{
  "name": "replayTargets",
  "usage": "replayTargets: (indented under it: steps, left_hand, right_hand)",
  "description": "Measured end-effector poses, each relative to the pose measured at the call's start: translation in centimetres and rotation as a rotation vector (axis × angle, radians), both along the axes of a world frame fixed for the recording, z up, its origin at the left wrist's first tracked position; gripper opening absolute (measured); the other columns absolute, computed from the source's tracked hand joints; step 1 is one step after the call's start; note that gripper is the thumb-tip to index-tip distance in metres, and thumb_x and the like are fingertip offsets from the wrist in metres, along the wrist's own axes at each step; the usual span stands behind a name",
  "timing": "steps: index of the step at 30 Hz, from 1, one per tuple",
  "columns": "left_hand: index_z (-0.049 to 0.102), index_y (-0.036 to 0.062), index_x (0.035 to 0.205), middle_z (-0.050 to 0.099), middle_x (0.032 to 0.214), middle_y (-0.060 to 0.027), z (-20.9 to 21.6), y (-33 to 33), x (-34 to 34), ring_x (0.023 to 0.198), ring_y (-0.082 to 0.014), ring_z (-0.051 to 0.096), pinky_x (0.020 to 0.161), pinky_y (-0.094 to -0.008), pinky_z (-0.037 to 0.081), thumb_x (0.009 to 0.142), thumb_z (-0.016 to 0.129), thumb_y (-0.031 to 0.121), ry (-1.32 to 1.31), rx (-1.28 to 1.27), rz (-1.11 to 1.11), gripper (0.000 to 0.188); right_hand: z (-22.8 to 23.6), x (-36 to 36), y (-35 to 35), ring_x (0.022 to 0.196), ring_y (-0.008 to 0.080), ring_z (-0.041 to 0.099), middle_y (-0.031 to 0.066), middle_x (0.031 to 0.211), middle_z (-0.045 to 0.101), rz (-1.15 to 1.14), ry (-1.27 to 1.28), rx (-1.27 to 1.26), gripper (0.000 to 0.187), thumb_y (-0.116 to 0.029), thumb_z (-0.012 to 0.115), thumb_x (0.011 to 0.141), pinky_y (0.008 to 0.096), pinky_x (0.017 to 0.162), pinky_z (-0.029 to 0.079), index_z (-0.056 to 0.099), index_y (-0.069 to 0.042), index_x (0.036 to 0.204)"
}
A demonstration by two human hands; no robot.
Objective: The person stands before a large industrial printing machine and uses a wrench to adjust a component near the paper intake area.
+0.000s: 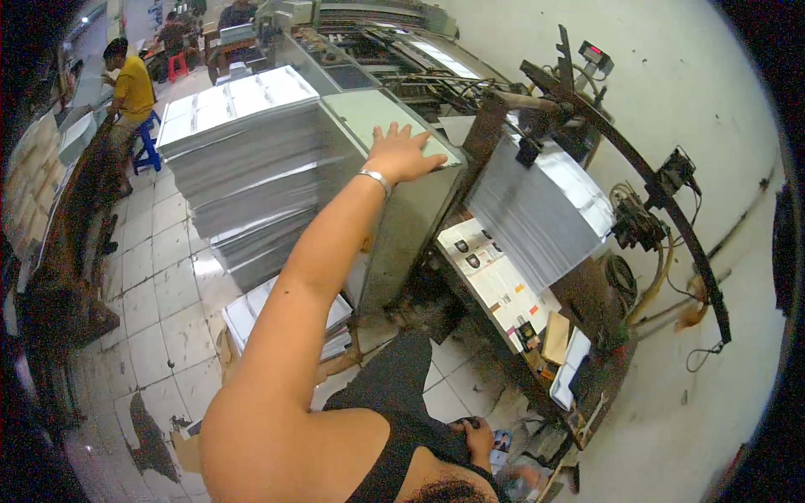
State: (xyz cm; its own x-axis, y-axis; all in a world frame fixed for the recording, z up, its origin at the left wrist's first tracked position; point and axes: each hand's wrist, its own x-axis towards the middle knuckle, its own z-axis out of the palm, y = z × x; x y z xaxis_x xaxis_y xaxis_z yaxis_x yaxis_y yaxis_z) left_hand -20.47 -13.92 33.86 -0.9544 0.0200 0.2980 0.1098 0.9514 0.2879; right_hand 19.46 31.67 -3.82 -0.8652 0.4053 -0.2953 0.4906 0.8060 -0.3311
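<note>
My left hand (401, 155) lies palm down with fingers spread on the pale green top (356, 113) of a machine housing. A silvery band circles that wrist. Left of the housing rises a tall stack of printed paper sheets (251, 159), with white tops and grey layered sides. Down by my dark clothing (377, 386), my right hand (479, 440) has its fingers curled. Something small and dark shows at its fingertips, too unclear to name. Right of the housing, another stack of paper (541, 205) stands in the machine's feed end.
A dark curved metal bar (646, 180) arches along the right, with cables near the wall. Below it, a ledge (503, 293) carries stickers, a wooden block (555, 337) and folded white paper (570, 369). Lower paper bundles (243, 314) rest by my arm. A person in yellow (134, 88) sits far left.
</note>
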Motion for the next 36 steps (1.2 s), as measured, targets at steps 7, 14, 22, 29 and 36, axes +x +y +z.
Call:
replayTargets:
  steps: [7, 14, 22, 29, 36]
  left_hand:
    - [0.046, 0.0198, 0.152, 0.035, 0.160, -0.0201, 0.0, 0.1, -0.1, 0.151, -0.0424, 0.023, 0.122, -0.0617, 0.012, 0.091, 0.047, 0.072, 0.007, -0.004, -0.010, 0.081]
    - [0.047, 0.0196, 0.152, 0.039, 0.158, -0.0206, -0.5, 0.1, -1.0, 0.149, -0.0433, 0.027, 0.120, -0.0650, 0.013, 0.090, 0.047, 0.074, 0.038, -0.050, -0.005, 0.082]
    - [0.046, 0.0211, 0.152, 0.039, 0.159, -0.0181, -0.3, 0.6, -0.1, 0.151, -0.0400, 0.026, 0.119, -0.0687, 0.012, 0.093, 0.047, 0.069, 0.050, -0.134, 0.057, 0.077]
    - [0.052, 0.0075, 0.146, 0.042, 0.157, -0.0159, 0.2, 4.1, 0.6, 0.152, -0.0362, 0.025, 0.122, -0.0653, 0.001, 0.105, 0.035, 0.047, 0.252, -0.919, 0.007, 0.059]
    - [0.064, 0.0094, 0.135, 0.050, 0.151, -0.0178, -1.4, 6.9, 0.9, 0.148, -0.0435, 0.031, 0.120, -0.0677, -0.004, 0.101, 0.049, 0.041, 0.130, -1.499, 0.098, 0.049]
  right_hand:
    - [-0.3, 0.1, 0.2, 0.112, 0.0373, 0.066, 0.0183, 0.116, 0.072, -0.002, 0.025, -0.024, 0.061, -0.054, 0.073, 0.082, 0.0446, 0.095, 0.051, 0.068, -0.010, 0.124]
    - [0.4, -0.3, 0.2, 0.110, 0.0375, 0.067, 0.0167, 0.115, 0.072, -0.006, 0.013, -0.034, 0.058, -0.052, 0.071, 0.084, 0.0444, 0.095, 0.051, 0.068, -0.011, 0.125]
    - [1.5, -0.3, -0.7, 0.111, 0.0348, 0.067, 0.0158, 0.119, 0.071, 0.005, -0.040, -0.014, 0.054, -0.050, 0.071, 0.085, 0.0438, 0.096, 0.051, 0.068, -0.016, 0.127]
    - [-0.4, -0.7, 0.3, 0.107, 0.0323, 0.069, 0.0129, 0.116, 0.073, -0.009, -0.065, -0.031, 0.056, -0.045, 0.074, 0.084, 0.0428, 0.095, 0.051, 0.067, -0.011, 0.128]
    - [-0.7, 0.0, 0.7, 0.107, 0.0341, 0.069, 0.0150, 0.116, 0.072, 0.038, -0.012, -0.024, 0.053, -0.043, 0.072, 0.085, 0.0431, 0.092, 0.052, 0.068, -0.010, 0.126]
